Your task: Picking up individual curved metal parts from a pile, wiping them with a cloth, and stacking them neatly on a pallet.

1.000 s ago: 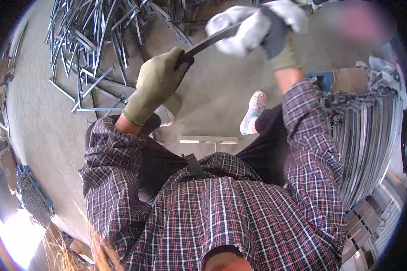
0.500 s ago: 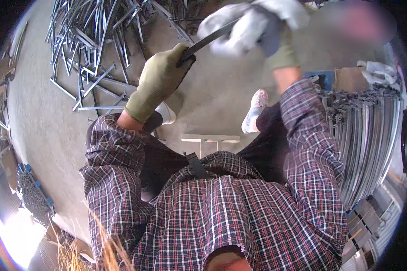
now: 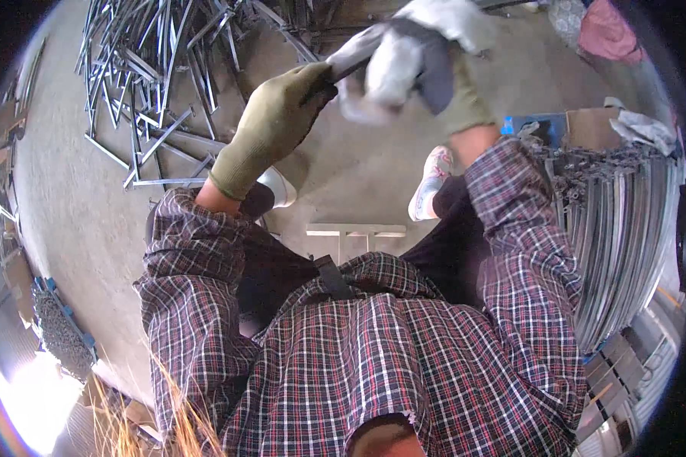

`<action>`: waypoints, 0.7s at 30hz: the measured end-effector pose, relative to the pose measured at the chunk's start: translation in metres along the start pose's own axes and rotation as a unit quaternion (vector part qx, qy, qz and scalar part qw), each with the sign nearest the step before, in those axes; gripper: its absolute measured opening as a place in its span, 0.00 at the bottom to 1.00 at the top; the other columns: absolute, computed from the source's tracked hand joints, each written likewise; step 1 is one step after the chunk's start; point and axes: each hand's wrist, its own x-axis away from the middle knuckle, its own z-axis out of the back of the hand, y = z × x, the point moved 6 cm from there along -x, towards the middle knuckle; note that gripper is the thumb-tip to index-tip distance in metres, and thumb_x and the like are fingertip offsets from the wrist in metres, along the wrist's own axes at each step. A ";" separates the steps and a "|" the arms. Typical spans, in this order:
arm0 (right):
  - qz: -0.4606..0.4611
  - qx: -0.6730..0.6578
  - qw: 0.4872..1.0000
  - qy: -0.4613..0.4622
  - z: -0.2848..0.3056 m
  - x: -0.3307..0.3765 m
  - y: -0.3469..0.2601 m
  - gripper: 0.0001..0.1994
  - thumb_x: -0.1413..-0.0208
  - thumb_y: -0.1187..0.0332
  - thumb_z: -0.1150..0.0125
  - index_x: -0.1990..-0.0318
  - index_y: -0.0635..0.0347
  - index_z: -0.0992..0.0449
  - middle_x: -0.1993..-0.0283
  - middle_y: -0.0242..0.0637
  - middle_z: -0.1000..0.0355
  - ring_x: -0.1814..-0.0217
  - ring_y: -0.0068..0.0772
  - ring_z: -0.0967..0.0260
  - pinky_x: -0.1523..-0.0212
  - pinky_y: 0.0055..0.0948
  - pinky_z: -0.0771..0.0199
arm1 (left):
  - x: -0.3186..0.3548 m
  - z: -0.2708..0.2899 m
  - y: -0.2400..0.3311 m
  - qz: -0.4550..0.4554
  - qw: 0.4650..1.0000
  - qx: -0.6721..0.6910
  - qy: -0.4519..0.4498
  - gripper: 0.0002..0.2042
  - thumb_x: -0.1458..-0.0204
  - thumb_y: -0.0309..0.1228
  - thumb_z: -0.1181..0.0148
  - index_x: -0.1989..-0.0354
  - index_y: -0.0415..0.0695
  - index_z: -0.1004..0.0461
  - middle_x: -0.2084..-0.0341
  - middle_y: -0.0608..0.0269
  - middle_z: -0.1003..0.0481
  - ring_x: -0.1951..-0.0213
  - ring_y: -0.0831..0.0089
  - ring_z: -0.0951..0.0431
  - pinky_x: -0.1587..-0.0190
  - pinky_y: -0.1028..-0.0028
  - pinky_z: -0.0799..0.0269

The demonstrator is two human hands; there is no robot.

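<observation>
My left hand [image 3: 278,114], in an olive knit glove with a dark palm, is closed round the near end of a dark, narrow metal bar [image 3: 347,68]. The bar slants up and to the right, and its far part disappears under a crumpled white cloth [image 3: 396,65]. My right hand [image 3: 456,91], in a matching glove, grips the cloth and presses it round the bar. Loose folds of the cloth hang below and spread beyond the hand, smeared by motion. The cloth hides most of my right fingers.
A tangled heap of metal bars [image 3: 156,68] lies on the floor at the far left. At the right stands a dense stack of long metal strips [image 3: 617,236], with a cardboard box [image 3: 593,128] behind it. A pale low stool frame [image 3: 356,230] is between my legs.
The cloth and my right hand have shifted left and slightly down along the bar, nearer my left hand. Less of the bar shows. My left hand has moved slightly up and right.
</observation>
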 end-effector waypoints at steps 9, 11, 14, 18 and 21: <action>-0.042 -0.509 0.859 -0.022 0.049 -0.006 -0.007 0.11 0.32 0.70 0.50 0.47 0.59 0.25 0.43 0.34 0.31 0.42 0.20 0.35 0.40 0.27 0.29 | 0.012 0.008 -0.012 -0.023 0.989 -0.134 0.060 0.07 0.39 0.34 0.36 0.57 0.47 0.22 0.67 0.58 0.19 0.67 0.52 0.18 0.68 0.61 0.22; -0.054 -0.609 0.790 0.054 -0.017 0.027 0.000 0.11 0.31 0.70 0.51 0.46 0.59 0.25 0.41 0.34 0.32 0.39 0.19 0.36 0.37 0.26 0.30 | 0.002 -0.001 -0.005 -0.031 0.988 -0.146 0.045 0.07 0.39 0.34 0.36 0.56 0.47 0.22 0.67 0.57 0.19 0.67 0.51 0.18 0.67 0.60 0.22; 0.125 0.032 0.985 0.115 -0.033 0.026 -0.103 0.15 0.27 0.62 0.54 0.41 0.59 0.29 0.45 0.33 0.28 0.45 0.27 0.31 0.38 0.30 0.29 | 0.009 0.007 -0.003 -0.014 0.984 -0.172 0.034 0.08 0.39 0.35 0.37 0.54 0.47 0.23 0.68 0.54 0.20 0.66 0.49 0.18 0.67 0.60 0.22; -0.068 -0.308 0.935 -0.160 0.034 -0.026 -0.054 0.10 0.35 0.68 0.50 0.53 0.63 0.26 0.51 0.38 0.30 0.51 0.32 0.33 0.48 0.30 0.30 | 0.014 0.011 -0.015 0.016 0.989 -0.145 0.029 0.11 0.41 0.34 0.34 0.52 0.47 0.23 0.65 0.54 0.19 0.65 0.51 0.17 0.66 0.63 0.21; -0.130 -0.515 0.746 -0.401 0.059 -0.037 -0.086 0.17 0.47 0.60 0.43 0.75 0.69 0.26 0.74 0.52 0.26 0.76 0.48 0.30 0.73 0.40 0.30 | 0.018 0.015 -0.019 0.017 0.991 -0.127 0.028 0.12 0.41 0.33 0.33 0.50 0.48 0.23 0.63 0.55 0.18 0.64 0.51 0.16 0.65 0.64 0.21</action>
